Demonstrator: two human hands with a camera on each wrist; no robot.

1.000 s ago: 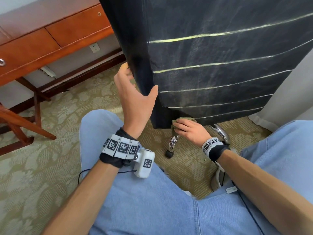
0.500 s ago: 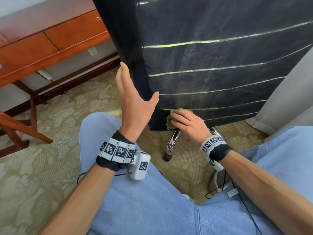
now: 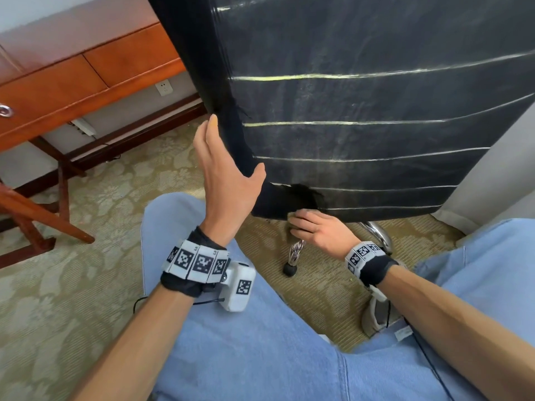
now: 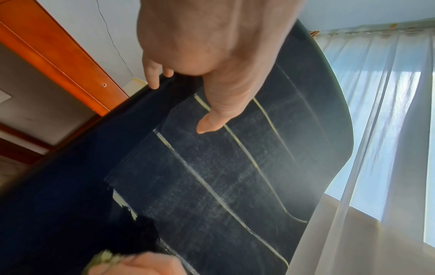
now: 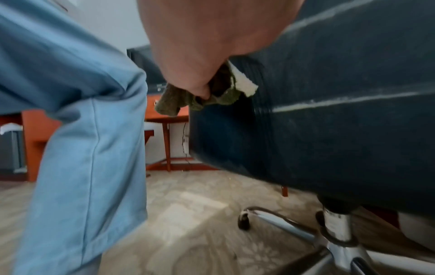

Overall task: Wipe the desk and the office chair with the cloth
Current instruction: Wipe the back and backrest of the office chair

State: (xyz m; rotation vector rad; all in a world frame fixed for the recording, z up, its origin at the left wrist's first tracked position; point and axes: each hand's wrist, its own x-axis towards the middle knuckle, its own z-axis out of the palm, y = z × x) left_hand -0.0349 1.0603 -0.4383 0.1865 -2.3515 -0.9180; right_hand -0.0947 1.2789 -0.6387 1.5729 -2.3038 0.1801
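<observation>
Black office chair (image 3: 362, 117) back, worn, pale seam lines, torn at lower left corner. Green cloth (image 5: 212, 100) bunched against that tear. Orange-brown wooden desk (image 3: 72, 79) well left.

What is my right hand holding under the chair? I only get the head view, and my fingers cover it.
Observer: In the right wrist view, the right hand pinches a bunched green cloth against the lower edge of the chair, and a loose corner hangs free.
Operator: Is the cover damaged there?
Observer: Yes. A chunk of pale padding pokes out through a tear right beside the cloth.
Operator: What's beyond the top of the chair?
Observer: The left wrist view shows a sheer curtain with bright daylight coming through it.
</observation>
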